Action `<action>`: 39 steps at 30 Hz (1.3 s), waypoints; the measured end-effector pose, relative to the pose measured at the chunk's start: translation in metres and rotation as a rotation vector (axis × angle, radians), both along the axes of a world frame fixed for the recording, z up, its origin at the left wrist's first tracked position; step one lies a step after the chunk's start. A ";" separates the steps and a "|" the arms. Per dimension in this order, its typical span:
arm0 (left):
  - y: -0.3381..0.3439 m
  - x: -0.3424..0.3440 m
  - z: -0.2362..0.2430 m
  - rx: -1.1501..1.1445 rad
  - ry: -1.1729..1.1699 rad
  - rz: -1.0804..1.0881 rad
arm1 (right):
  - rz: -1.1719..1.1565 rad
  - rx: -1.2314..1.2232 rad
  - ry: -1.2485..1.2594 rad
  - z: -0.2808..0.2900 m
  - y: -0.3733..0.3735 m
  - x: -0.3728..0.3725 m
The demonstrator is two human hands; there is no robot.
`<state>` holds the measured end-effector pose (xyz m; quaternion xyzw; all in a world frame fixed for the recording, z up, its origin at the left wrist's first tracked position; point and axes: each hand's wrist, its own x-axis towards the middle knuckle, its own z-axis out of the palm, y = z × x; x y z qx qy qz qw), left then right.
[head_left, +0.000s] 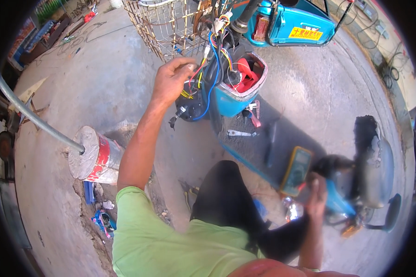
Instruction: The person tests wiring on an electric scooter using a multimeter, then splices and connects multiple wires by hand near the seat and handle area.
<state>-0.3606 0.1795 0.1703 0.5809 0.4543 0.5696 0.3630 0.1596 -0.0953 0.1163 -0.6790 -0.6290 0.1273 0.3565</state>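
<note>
Quick count: two hands, the left hand (173,78) up in one bundle of coloured wires (212,64) and the right hand (316,196) by one yellow multimeter (296,171). One wire basket (168,25), one open blue housing (240,90), one wrench (240,133) on the floor. Also one concrete-filled can (94,157) with one pipe (34,120) stuck in it.

By my right grip (316,196) sits a multimeter (296,171), a dull yellow-green oblong lying on the blue scooter body, its small screen too blurred to make out; far ahead, a yellow rectangular label (305,33) with red print is stuck on the side of the blue vehicle (305,23); at my left, a concrete-filled can (97,159) wears a red and white wrapper.
</note>
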 end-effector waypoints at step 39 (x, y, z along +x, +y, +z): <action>-0.256 0.248 -0.205 -0.472 0.242 -1.124 | 0.223 -0.402 0.654 0.102 -0.016 -0.023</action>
